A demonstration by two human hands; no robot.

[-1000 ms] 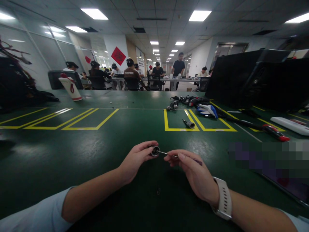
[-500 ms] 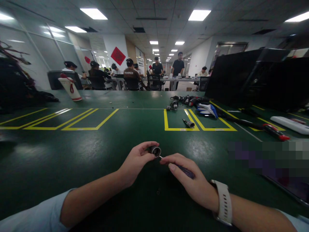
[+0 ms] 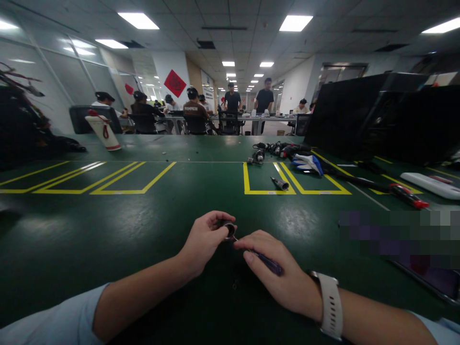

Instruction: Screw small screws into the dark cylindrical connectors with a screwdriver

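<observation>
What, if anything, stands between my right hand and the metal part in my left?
Nothing visible blocks the way; only the screwdriver in your right hand points across the narrow gap toward the metal part in your left hand.

Beyond the left hand (image 3: 201, 242) stand glass partitions (image 3: 68, 64) and black chairs (image 3: 144, 123), and beyond the right hand (image 3: 278, 270) a white wall (image 3: 298, 86), under lit ceiling panels (image 3: 296, 23).

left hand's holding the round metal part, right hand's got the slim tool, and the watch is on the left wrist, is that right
One slip: the watch is on the right wrist, not the left, as the head view shows. The rest stands: the left hand has the round metal part and the right hand has the slim tool.
</observation>
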